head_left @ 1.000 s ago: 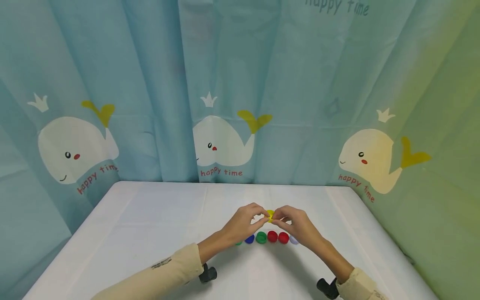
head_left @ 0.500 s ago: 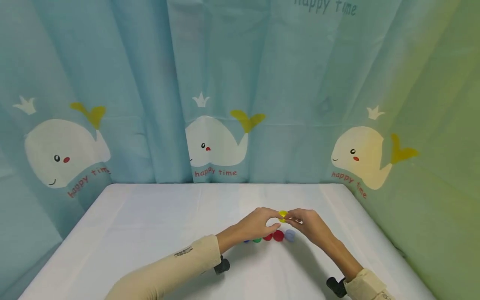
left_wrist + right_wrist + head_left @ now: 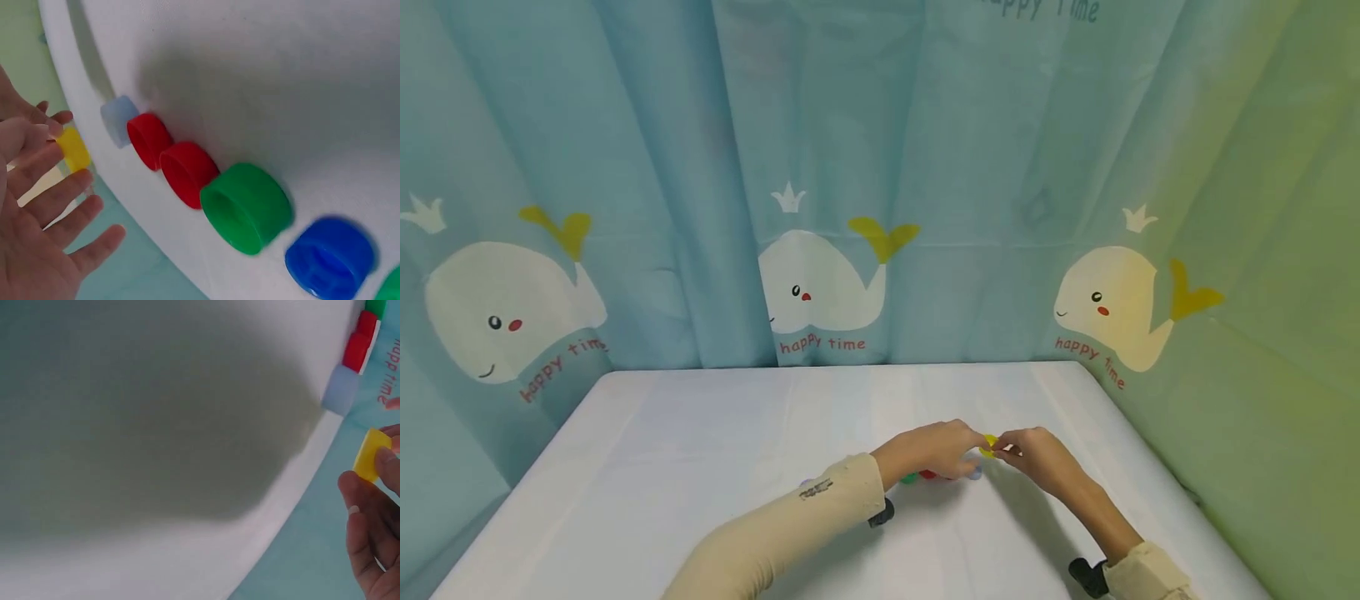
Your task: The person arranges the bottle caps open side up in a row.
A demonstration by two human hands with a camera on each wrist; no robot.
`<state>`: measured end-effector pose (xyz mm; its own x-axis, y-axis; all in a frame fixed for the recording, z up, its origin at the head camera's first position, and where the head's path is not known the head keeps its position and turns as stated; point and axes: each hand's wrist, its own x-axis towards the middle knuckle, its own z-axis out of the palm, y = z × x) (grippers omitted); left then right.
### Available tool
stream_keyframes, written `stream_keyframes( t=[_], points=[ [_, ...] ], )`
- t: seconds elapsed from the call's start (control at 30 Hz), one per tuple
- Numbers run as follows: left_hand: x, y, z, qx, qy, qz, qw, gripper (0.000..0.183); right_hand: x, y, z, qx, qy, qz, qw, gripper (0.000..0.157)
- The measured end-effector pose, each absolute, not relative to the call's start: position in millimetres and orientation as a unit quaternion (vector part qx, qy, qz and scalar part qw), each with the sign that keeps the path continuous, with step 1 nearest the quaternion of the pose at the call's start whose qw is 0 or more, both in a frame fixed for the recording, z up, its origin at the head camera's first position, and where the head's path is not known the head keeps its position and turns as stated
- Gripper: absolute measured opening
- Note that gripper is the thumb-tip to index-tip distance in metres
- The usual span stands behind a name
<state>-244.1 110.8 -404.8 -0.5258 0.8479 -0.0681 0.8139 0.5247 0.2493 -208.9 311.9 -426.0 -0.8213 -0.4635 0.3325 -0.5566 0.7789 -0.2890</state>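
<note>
head view | right grip pinches yellow cap | left grip loose, fingers straight beside it

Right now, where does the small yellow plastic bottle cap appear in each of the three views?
Head: small yellow plastic bottle cap, lower centre-right, between both hands' fingertips.
Left wrist: left edge, beside the fingers.
Right wrist: right edge, pinched by fingertips.
Shared landmark: the pale blue plastic cap, ending the cap row.
</note>
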Motion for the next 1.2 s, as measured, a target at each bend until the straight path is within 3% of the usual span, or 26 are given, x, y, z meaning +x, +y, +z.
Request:
stream_keyframes(
  t=[0.37, 0.87, 1.0, 1.2],
  points=[
    [-232.2, 117.6, -413.2, 0.444, 0.884, 0.036, 0.139, 0.052, -206.6, 318.5, -436.8, 0.276, -0.936, 0.209, 0.063, 0.007],
    [-237.0, 115.2, -418.5, 0.446, 0.886, -0.029, 0.12, 0.049, -216.5, 308.9, -443.9, 0.275, -0.933, 0.227, 0.046, 0.027],
    [-234.7, 112.0, -420.2, 0.453, 0.884, -0.022, 0.115, 0.05, -215.5, 309.4, -445.8, 0.272, -0.937, 0.219, 0.027, 0.025],
    [-227.1, 73.9, -416.9, 0.445, 0.893, 0.023, 0.059, 0.051, -208.8, 314.9, -440.8, 0.263, -0.94, 0.219, 0.004, 0.034]
  ],
)
